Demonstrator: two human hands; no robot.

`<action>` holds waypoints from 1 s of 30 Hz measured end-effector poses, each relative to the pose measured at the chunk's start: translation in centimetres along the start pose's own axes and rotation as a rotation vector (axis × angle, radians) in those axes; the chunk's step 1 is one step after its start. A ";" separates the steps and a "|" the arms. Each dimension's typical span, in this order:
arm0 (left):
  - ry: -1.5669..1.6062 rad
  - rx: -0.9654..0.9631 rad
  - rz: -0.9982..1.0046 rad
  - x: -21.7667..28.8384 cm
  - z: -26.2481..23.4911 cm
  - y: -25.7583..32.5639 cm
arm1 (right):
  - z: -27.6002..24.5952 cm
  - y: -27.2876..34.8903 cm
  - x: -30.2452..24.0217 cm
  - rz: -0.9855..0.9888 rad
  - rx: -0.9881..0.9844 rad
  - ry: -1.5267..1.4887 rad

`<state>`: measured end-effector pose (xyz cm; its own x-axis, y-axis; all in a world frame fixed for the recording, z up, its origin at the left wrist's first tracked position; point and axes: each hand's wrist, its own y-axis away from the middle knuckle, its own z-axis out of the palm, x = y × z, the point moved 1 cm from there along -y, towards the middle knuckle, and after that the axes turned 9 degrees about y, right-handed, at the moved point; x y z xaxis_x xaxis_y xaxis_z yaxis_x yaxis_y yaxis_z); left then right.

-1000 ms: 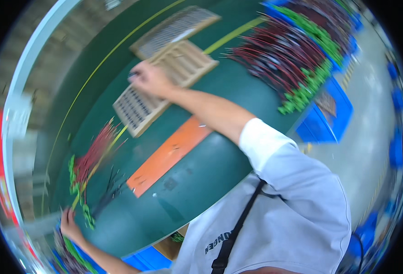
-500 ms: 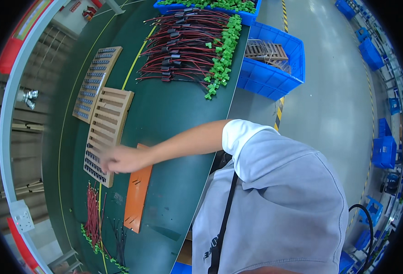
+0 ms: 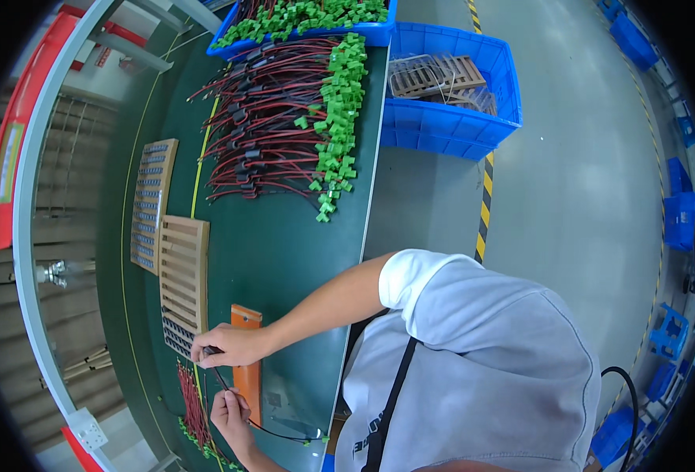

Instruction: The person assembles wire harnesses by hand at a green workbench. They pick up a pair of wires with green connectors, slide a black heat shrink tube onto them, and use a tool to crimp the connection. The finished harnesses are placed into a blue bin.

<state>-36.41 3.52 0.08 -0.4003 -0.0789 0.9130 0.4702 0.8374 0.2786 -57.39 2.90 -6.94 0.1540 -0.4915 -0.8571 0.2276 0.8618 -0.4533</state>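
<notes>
My right hand (image 3: 233, 346) pinches a small black part (image 3: 213, 351) beside the near end of the slotted wooden tray (image 3: 199, 275), whose near rows hold black pieces. Below it, my left hand (image 3: 232, 413) closes on a thin black cable (image 3: 278, 434). That cable stretches between both hands and trails right, with a green connector (image 3: 308, 442) near its end. Under my hands lies an orange board (image 3: 247, 316), partly covered. A bundle of red wires (image 3: 192, 405) with green connectors lies to the lower left.
A second wooden tray (image 3: 164, 197) with rows of greyish parts adjoins the first. Many red-black cables (image 3: 261, 118) with green ends are laid out at the table's far part, by a blue bin (image 3: 379, 33). A larger blue crate (image 3: 449, 130) stands beyond the table edge.
My right hand has come back from the tray and now holds a black part. My left hand has come into view with the black cable. The camera view has shifted.
</notes>
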 end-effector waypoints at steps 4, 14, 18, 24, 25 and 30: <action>0.013 0.002 -0.022 0.2 0.3 -0.8 | -0.1 -0.3 1.2 -0.075 0.054 -0.008; 0.020 0.116 0.002 0.2 1.1 -0.3 | 1.0 1.1 2.2 0.088 -0.137 -0.044; 0.004 0.162 -0.006 1.1 1.8 -1.0 | -0.3 0.8 2.0 0.177 -0.161 -0.147; 0.025 0.118 -0.008 0.3 -0.3 -0.5 | 0.0 -0.1 0.9 0.563 -0.113 -0.560; 0.053 0.103 0.012 -0.3 -0.3 -0.7 | -0.2 -0.2 0.9 0.567 -0.149 -0.585; 0.085 0.032 0.016 -2.4 -0.8 -1.3 | -0.6 -0.3 1.2 0.618 -0.245 -0.572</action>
<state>-35.45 2.16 -2.21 -0.3243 -0.1103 0.9395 0.4500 0.8556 0.2558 -57.84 2.09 -7.94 0.6551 0.1411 -0.7423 -0.2587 0.9649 -0.0449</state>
